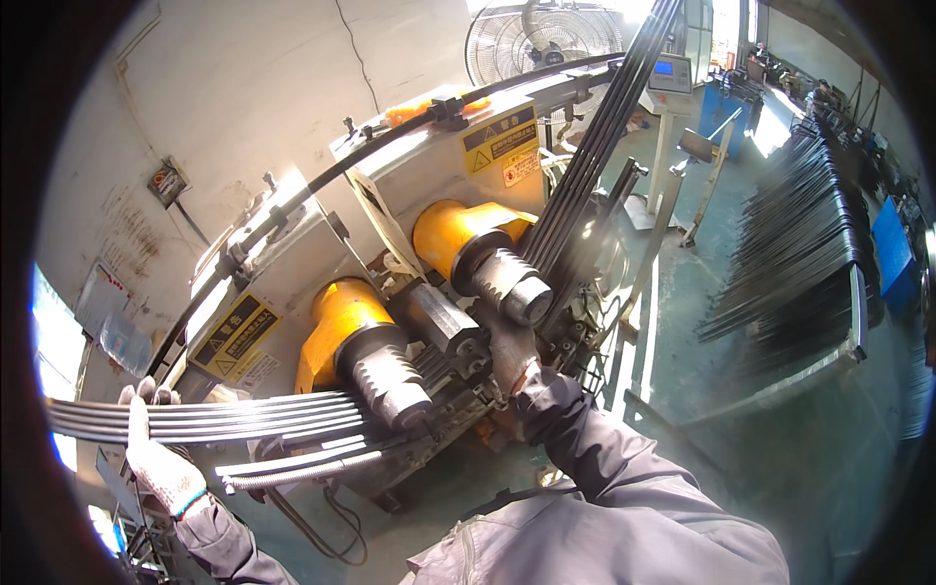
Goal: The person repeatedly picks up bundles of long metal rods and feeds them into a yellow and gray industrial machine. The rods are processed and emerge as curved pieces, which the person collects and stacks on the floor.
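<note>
My left hand [164,466], in a pale knit glove, grips a flat row of several long metal rods [249,417]. Its thumb crosses the near side, and fingertips show beyond the far side. These rods run into the machine below a grooved metal roller [382,382] with a yellow housing [343,310]. My gloved right hand [511,349] reaches into the machine just under a second grooved roller [512,278], beside a grey metal block [441,317]. Its fingers are hidden there. More dark rods [595,146] slant up and away from behind this second roller.
A threaded bar [312,470] sticks out leftward below the rods. Over the machine arches a dark rail [361,156]. Behind stands a large fan [546,49], with a control box [671,73] on a post to its right. Many thin dark rods [790,244] hang on a rack at right.
</note>
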Demonstrator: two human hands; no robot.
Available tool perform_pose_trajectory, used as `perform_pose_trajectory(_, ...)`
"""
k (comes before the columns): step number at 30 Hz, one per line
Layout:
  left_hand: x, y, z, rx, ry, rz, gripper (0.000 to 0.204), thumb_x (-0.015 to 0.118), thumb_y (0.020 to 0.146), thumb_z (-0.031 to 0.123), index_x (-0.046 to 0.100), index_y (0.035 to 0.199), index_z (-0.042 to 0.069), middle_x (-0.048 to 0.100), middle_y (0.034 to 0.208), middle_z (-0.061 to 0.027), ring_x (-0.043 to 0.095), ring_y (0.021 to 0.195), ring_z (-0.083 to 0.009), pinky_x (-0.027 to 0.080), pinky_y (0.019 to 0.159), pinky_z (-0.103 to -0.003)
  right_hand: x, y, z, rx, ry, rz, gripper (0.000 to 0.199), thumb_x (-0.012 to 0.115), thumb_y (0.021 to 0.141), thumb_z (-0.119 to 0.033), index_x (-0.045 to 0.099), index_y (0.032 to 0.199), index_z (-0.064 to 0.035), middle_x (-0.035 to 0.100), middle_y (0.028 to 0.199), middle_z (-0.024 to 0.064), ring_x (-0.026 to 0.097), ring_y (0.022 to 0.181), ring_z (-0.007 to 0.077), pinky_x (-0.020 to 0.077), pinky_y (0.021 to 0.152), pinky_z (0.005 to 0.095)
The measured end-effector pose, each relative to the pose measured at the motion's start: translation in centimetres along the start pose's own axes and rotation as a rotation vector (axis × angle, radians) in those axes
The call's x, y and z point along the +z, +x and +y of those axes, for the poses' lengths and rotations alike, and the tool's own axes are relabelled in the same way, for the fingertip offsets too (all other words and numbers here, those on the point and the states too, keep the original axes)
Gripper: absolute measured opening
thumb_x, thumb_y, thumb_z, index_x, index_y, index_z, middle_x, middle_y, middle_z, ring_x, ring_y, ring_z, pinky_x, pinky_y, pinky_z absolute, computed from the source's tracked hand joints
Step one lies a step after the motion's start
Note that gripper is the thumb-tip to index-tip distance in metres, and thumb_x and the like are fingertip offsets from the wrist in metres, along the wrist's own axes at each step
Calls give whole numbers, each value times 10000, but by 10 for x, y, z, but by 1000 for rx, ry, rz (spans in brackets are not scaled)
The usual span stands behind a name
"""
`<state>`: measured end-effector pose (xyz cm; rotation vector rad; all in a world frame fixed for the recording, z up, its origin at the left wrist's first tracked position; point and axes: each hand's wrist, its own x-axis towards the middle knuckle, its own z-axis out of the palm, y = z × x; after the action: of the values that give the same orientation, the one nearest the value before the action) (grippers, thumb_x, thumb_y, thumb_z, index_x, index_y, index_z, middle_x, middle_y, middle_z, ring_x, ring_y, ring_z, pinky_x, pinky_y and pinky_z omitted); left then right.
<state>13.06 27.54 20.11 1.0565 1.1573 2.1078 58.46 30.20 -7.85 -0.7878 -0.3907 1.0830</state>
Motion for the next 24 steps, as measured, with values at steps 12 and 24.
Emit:
perform_pose_trajectory(12,161,-35,39,100,317,-320,319,703,1050,99,698,1367,71,787,989,-87,761,875,-176,615,818,-321,-34,15,4,-615,-1209,-214,414,669,1054,-92,725,1460,-151,728,1453,160,690,1373,341,561,1146,423)
perform_pose_trajectory(24,186,-24,23,735,921,-751,355,639,930,-97,775,1241,10,816,988,-155,802,787,-271,618,727,-343,-16,8,-11,-423,-706,-207,365,623,1067,-83,757,1406,-101,739,1419,180,708,1328,343,560,1128,436)
